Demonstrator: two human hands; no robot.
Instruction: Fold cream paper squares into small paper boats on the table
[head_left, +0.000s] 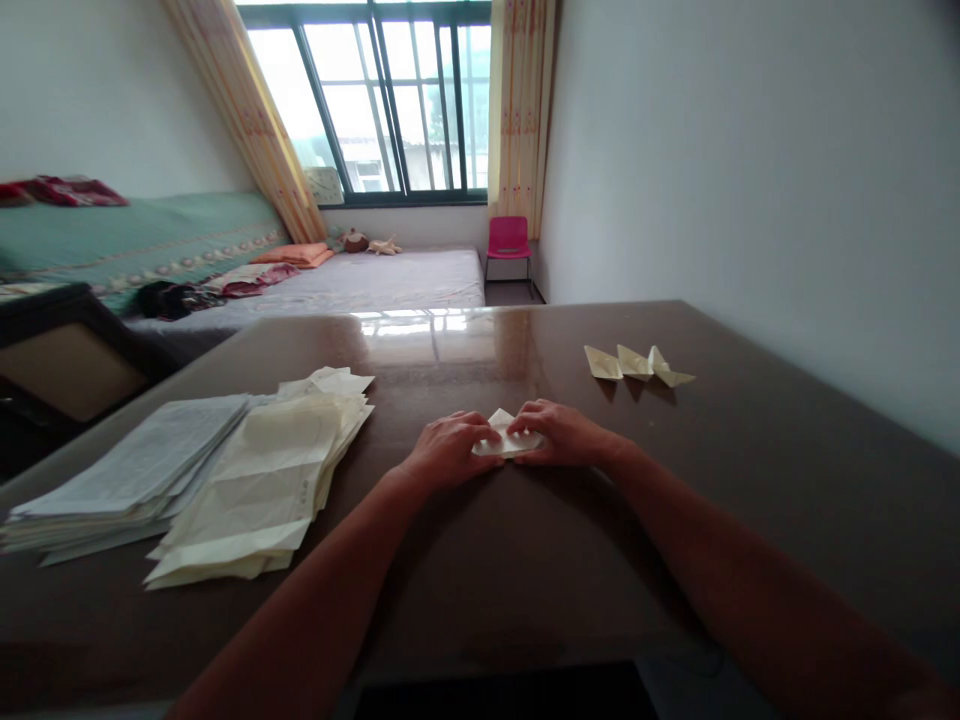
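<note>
- And here, around the middle of the broad, glossy brown table (750, 470), spotting a small, cream, pointed-topped folded paper piece (508, 444), held from both sides.
- Gripping its end towards the table's left side with the left hand (454, 447): holding the paper with fingers bent and narrow, with the thumb low along its near edge.
- Holding the end towards the table's right side with the right hand (559, 432): again with fingers curled in narrow on the paper.
- Over on the table's left part, seeing a loose stack of creased, cream paper sheets (262, 470), with uneven corners sticking out.
- Closer to the table's left edge, finding a pile of whitish, printed paper sheets (142, 450), right beside the cream stack; unable to tell whether touching or overlapping.
- Up on the table's right part, towards the far edge, catching a row of three cream, pointed, folded paper shapes (634, 363), set close side by side.
- Looking past the table's far edge, taking in a wide bed with a pale greyish sheet (420, 272), a bright pink chair with thin legs (508, 238) and a dark-framed glass window (390, 110).
- Off the table's left side, noting a dark chair with a tan panel (67, 360).
</note>
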